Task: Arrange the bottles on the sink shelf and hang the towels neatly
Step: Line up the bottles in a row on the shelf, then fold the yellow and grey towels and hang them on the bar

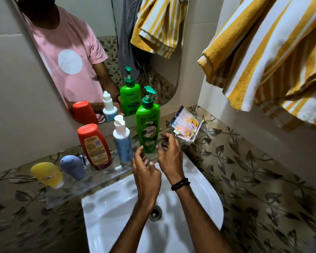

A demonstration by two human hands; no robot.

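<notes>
On the clear glass shelf (106, 175) above the sink stand a yellow bottle (47, 174), a grey-blue bottle (73, 166), a red bottle (94, 146), a white-and-blue pump bottle (122, 141) and a green pump bottle (148, 125), in a row from left to right. My left hand (146, 172) hovers open just below the green bottle. My right hand (169, 152) is open beside that bottle's right side, fingers apart and holding nothing. A yellow-and-white striped towel (274, 57) hangs bunched at the upper right.
A white sink (117, 212) lies below my arms. A clear corner holder with a sachet packet (187, 125) is fixed to the right of the green bottle. The mirror (91, 52) reflects the bottles, a grey towel and the striped towel. Leaf-patterned tiles surround the sink.
</notes>
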